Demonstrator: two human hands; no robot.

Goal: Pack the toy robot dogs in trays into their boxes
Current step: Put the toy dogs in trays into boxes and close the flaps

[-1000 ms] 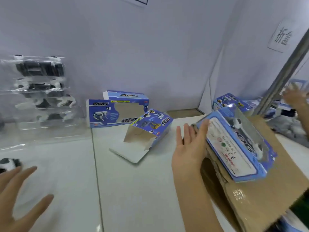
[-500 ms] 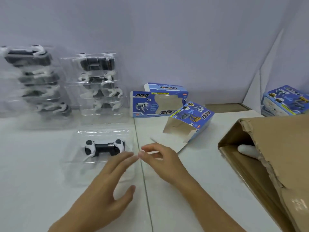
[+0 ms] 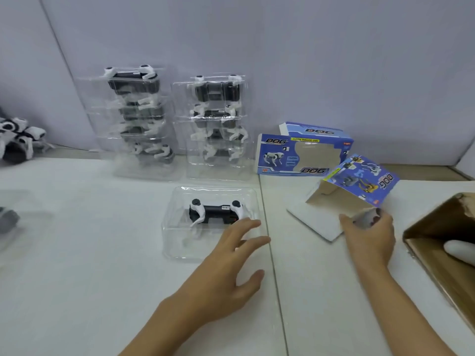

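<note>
Clear tray (image 3: pixel 177 242) lies flat on white table (image 3: pixel 77 291), centre; one black-and-white toy robot dog (image 3: pixel 217 213) sits in it. Left hand (image 3: pixel 226 276): fingers straight and spread, tips over the tray's right near corner, gripping nothing. Right hand (image 3: pixel 370 240): fingers curled round the edge of the open box (image 3: pixel 357 191), which is tilted, mouth toward the camera, inside bare. Behind: upright windowed box (image 3: pixel 303 152), two stacks of trayed dogs (image 3: pixel 180 124) against the wall. Far right: brown carton (image 3: pixel 442 255) holding a white object.
</note>
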